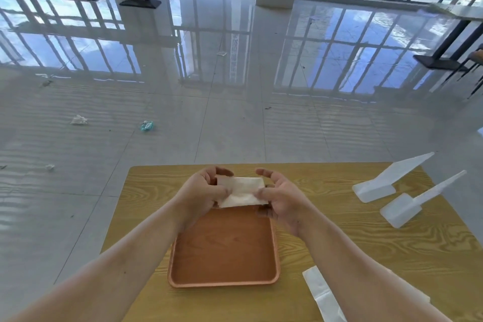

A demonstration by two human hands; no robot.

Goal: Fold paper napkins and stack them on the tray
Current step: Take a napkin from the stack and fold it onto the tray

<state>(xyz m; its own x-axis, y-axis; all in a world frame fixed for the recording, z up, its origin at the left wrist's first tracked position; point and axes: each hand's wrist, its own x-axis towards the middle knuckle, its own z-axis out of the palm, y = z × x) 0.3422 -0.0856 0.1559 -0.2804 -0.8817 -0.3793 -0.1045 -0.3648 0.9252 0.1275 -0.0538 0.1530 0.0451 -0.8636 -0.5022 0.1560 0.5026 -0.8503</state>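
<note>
A folded white paper napkin (241, 191) is held in the air above the far end of the brown tray (224, 251). My left hand (202, 192) pinches its left end and my right hand (281, 200) pinches its right end with thumb and fingers. The tray lies on the wooden table (366, 230) and nothing rests on the part of it that I can see. More white napkins (320, 293) lie flat on the table at the near right, partly hidden under my right forearm.
Two white plastic scoops (392, 180) (413, 204) lie on the table's far right. The table's far edge is just beyond my hands. Past it is a shiny tiled floor with crumpled litter (147, 125) and table legs by the windows.
</note>
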